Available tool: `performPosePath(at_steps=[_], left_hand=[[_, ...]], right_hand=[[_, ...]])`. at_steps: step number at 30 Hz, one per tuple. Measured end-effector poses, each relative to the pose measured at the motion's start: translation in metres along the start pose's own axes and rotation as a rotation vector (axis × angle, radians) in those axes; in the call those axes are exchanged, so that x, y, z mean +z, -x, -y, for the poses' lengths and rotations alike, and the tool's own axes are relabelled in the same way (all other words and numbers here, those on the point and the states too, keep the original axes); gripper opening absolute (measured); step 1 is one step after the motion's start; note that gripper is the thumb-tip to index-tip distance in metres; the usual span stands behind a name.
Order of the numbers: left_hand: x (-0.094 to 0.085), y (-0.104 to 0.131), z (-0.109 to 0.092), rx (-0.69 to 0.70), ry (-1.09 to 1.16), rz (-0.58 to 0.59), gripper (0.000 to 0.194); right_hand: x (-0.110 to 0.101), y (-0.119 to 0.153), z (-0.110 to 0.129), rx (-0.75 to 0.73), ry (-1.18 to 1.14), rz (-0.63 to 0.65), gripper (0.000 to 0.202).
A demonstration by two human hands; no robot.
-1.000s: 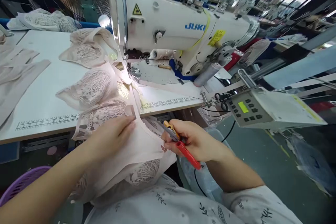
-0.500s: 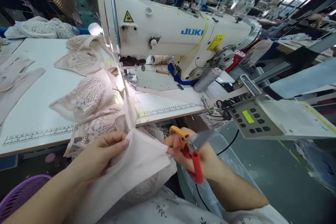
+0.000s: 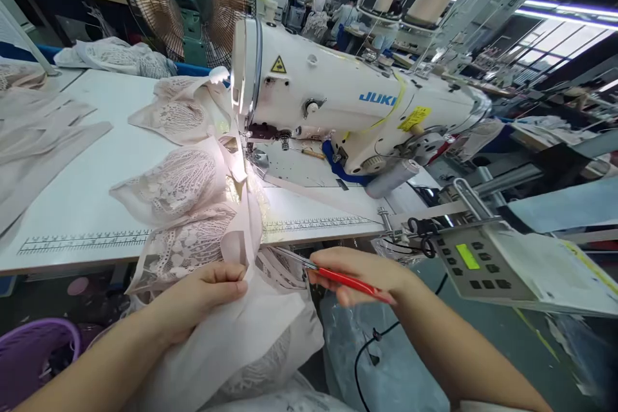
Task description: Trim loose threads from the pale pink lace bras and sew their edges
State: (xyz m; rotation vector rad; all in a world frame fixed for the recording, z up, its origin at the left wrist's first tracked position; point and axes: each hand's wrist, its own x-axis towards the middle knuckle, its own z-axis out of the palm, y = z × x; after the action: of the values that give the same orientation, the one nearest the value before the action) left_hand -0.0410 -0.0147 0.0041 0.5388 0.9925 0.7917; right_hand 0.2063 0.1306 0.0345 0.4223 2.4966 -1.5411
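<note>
— Where did we have our hands at that point?

— Our left hand [image 3: 203, 299] was closed on the pale pink fabric [image 3: 241, 341], pinching a fold of it just below the table edge [image 3: 87, 257], so that the piece ran up taut to the sewing machine [image 3: 338, 109]. Our right hand [image 3: 367, 273] was wrapped around the red-handled scissors [image 3: 333, 275], their blades pointing left toward the cloth.

— Were the blades on the cloth?

— We could not tell. The tips lay right beside the strip where it dropped off the table, but whether they touched it or gapped around it was too fine to see.

— And the rest of the garment?

— The lace cups [image 3: 168, 180] lay on the table by the needle end, joined to what we held; the lower part draped over our lap.

— What worried us there?

— In our judgement, the blade tips sat so near the lace that a slightly deep snip could have nicked the fabric instead of a thread. We also held the piece under tension, so a tug might have dragged the cups off the table or strained the seam at the machine. And our left fingers [image 3: 232, 283] were near the blades' line, so a slip toward them could have caught skin.
</note>
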Motion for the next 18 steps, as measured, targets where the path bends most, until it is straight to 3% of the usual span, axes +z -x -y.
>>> performPosePath(at_steps=[4, 8, 12, 18], left_hand=[[-0.006, 0.001, 0.004, 0.026, -0.033, -0.002, 0.027], [-0.008, 0.002, 0.004, 0.052, -0.054, 0.013, 0.027], [-0.014, 0.003, 0.004, 0.058, -0.126, 0.000, 0.026], [-0.022, 0.007, 0.003, 0.132, -0.204, -0.038, 0.023]], right_hand=[[-0.025, -0.025, 0.003, 0.119, 0.155, 0.201, 0.063], [-0.035, -0.045, 0.019, 0.119, 0.213, 0.284, 0.057], [-0.041, -0.057, 0.034, 0.121, 0.240, 0.292, 0.054], [-0.044, -0.065, 0.038, 0.223, 0.225, 0.174, 0.058]])
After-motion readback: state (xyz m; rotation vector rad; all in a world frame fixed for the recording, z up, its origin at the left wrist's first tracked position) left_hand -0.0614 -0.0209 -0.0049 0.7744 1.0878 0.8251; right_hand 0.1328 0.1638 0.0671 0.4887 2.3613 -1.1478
